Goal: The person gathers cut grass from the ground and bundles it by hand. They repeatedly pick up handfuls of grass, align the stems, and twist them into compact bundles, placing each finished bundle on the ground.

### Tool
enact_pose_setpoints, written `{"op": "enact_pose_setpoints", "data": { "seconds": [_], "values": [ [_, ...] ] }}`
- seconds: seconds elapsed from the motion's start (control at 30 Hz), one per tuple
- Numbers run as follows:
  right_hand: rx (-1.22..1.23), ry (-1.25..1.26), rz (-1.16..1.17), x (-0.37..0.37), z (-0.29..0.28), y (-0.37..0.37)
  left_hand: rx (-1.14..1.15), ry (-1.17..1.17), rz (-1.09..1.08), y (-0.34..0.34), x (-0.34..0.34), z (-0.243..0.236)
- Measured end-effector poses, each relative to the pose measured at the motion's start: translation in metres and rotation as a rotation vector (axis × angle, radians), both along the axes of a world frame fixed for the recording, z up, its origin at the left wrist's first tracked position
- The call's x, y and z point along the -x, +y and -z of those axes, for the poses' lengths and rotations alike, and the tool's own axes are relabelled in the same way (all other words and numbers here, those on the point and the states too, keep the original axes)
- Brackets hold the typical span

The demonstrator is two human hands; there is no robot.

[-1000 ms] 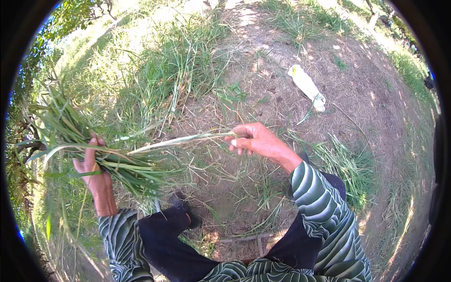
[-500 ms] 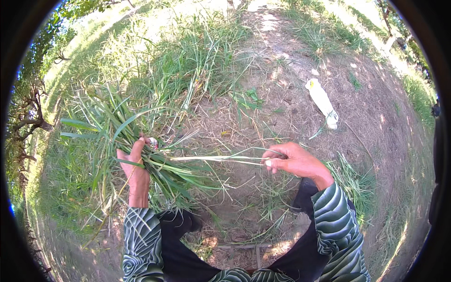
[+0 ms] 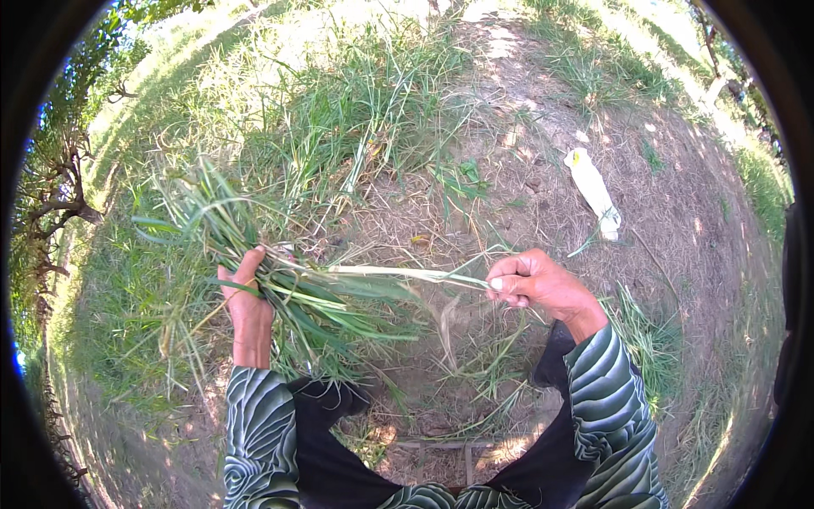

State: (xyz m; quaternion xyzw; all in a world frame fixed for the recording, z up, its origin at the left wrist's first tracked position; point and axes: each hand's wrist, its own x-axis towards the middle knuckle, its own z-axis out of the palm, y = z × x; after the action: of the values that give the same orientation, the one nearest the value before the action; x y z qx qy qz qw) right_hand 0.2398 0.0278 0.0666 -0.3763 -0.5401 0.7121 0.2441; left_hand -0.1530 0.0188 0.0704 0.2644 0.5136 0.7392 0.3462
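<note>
My left hand (image 3: 248,305) is closed round a thick bundle of long green grass (image 3: 318,310), its blades fanning out above the thumb and to the right. To the right, my right hand (image 3: 538,287) pinches the end of a few pale grass stalks (image 3: 398,273) between thumb and fingertips. These stalks stretch almost level from the bundle to my right fingertips. A blurred, dry-looking strand (image 3: 445,327) hangs below them.
A white bag-like thing (image 3: 595,193) with a yellow spot lies on the bare soil at the right. Standing grass (image 3: 356,110) grows ahead. A heap of cut grass (image 3: 640,335) lies beside my right forearm. Branches of a tree (image 3: 68,199) show at the far left.
My right fingers have closed more tightly on the stalk ends, and that hand has shifted slightly right. The bundle's upper blades have moved and blurred. A dry strand now hangs under the stalks.
</note>
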Motion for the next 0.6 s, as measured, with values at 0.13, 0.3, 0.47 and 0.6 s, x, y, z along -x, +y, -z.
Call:
{"op": "enact_pose_setpoints", "data": {
  "seconds": [0.13,0.3,0.47,0.6],
  "values": [
    [0.038,-0.032,0.043,0.000,-0.003,-0.001,0.056,-0.110,0.002,-0.001,0.033,0.010],
    [-0.014,-0.065,-0.018,-0.002,0.008,0.004,0.054,-0.147,0.017,0.003,0.029,0.012],
    [-0.131,-0.176,-0.098,0.003,0.013,0.001,0.012,-0.093,0.041,0.003,0.026,0.010],
    [-0.246,-0.253,-0.189,0.014,0.015,-0.002,0.005,-0.041,-0.023,0.002,0.017,0.007]
  ]
}}
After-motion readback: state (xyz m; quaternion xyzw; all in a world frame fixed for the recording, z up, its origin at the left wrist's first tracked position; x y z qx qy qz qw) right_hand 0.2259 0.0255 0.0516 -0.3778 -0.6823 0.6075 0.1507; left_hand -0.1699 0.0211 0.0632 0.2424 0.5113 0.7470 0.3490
